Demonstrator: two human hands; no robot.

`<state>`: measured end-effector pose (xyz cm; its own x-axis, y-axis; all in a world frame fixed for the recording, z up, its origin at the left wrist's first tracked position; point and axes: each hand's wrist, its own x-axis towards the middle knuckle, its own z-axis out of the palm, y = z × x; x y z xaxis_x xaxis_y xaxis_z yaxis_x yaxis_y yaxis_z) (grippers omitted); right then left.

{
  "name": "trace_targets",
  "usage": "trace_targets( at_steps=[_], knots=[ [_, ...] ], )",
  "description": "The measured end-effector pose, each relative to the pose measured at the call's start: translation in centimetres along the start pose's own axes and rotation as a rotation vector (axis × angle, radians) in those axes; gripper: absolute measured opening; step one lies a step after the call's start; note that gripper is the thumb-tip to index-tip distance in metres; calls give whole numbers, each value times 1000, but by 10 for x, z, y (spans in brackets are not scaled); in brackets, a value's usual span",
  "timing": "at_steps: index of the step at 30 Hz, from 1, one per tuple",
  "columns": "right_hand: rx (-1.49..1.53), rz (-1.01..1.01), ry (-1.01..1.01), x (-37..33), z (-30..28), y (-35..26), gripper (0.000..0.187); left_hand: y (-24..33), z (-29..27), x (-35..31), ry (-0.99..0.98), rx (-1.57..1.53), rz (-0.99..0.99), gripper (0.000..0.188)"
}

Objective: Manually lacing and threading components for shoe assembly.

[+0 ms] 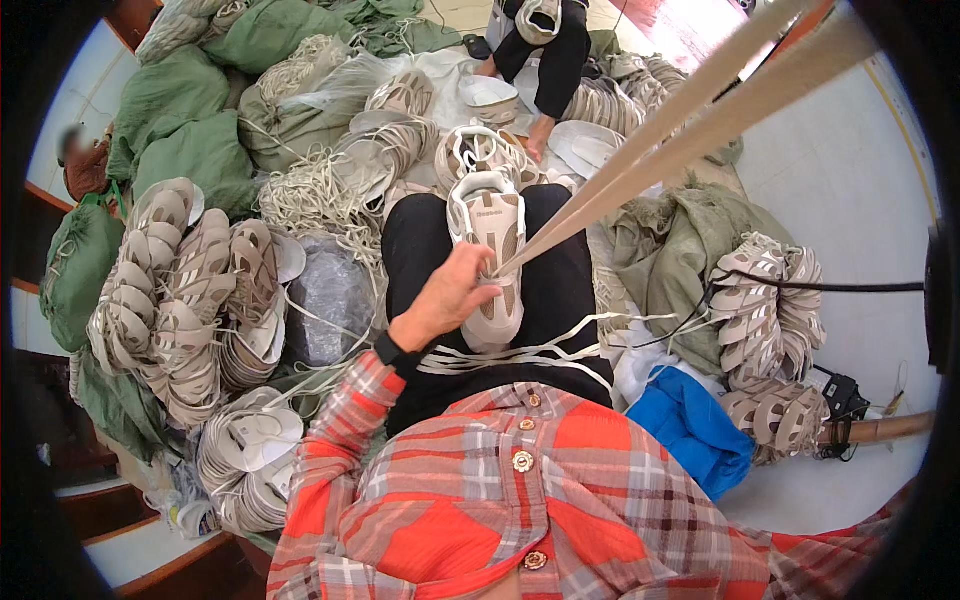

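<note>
A beige and white sneaker upper (pixel 497 225) lies between my black-trousered thighs, its opening pointing away from me. My left hand (pixel 455 293) is on its left side, fingers curled at the eyelet area and thumb across the front. From beside those fingertips, flat beige laces (pixel 600 195) run taut to the upper right, close to the camera and blurred. My right hand is out of view; only its plaid sleeve (pixel 830 545) shows at the lower right. Several loose white laces (pixel 520 352) lie across my lap.
Stacked shoe uppers (pixel 190 310) are heaped on the left, with more stacks (pixel 765 300) on the right. Green sacks (pixel 195 150) lie at the back left. A blue cloth (pixel 690 430) sits by my right side. Opposite me, another person's hand (pixel 540 137) shows beside their black sleeve.
</note>
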<state>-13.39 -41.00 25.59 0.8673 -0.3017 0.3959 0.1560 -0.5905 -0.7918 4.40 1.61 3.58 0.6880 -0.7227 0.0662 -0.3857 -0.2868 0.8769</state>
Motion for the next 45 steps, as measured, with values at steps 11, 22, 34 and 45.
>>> trace_targets(
  at_steps=[11,22,34,45],
  knots=[
    [-115,51,93,-27,-43,8,34,1,22,4,70,112,83,34],
    [-208,99,188,-49,-74,26,37,8,55,-2,426,459,162,12],
    [-315,191,253,-67,-82,49,41,109,-47,3,533,418,469,31],
    [-463,266,271,-28,-78,62,45,-40,-158,-157,324,114,-912,23]
  ],
)
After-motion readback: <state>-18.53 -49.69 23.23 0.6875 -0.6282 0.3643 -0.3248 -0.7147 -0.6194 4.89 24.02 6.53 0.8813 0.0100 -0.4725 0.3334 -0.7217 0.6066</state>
